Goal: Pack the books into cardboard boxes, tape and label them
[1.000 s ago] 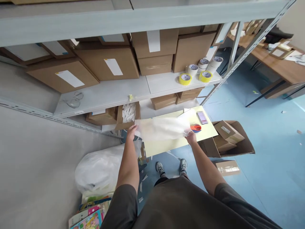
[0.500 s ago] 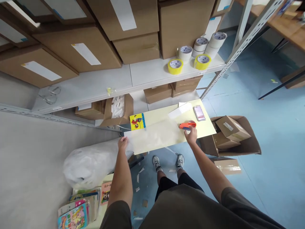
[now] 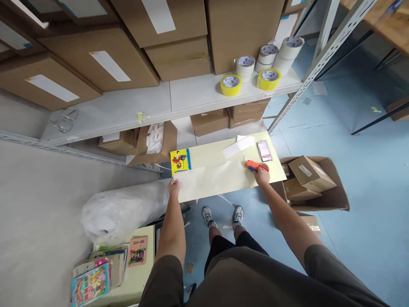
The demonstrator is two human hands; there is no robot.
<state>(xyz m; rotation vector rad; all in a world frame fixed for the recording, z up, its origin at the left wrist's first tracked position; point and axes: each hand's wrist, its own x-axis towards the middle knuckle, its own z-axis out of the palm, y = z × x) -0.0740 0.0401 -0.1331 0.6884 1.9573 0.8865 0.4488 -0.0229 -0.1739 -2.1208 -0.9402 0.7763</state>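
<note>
A pale translucent plastic bag [image 3: 217, 178] lies flat on a cream table top [image 3: 275, 169]. My left hand [image 3: 174, 186] pinches the bag's left end at the table's near left corner. My right hand [image 3: 262, 174] rests at the bag's right end, closed over an orange tool [image 3: 253, 165]. A small yellow picture book [image 3: 180, 160] lies on the table just beyond the bag's left end. White slips [image 3: 238, 146] lie further back on the table.
Behind the table a metal shelf [image 3: 134, 111] carries brown boxes [image 3: 96, 64] and tape rolls [image 3: 230, 84]. An open carton [image 3: 332, 200] with small boxes sits on the blue floor at right. A white plastic sack [image 3: 121, 212] and stacked children's books [image 3: 96, 279] are at left.
The bag has come down from the air and now lies flat on the table. My right hand let go of it and closed on the orange tool. The view tilted down.
</note>
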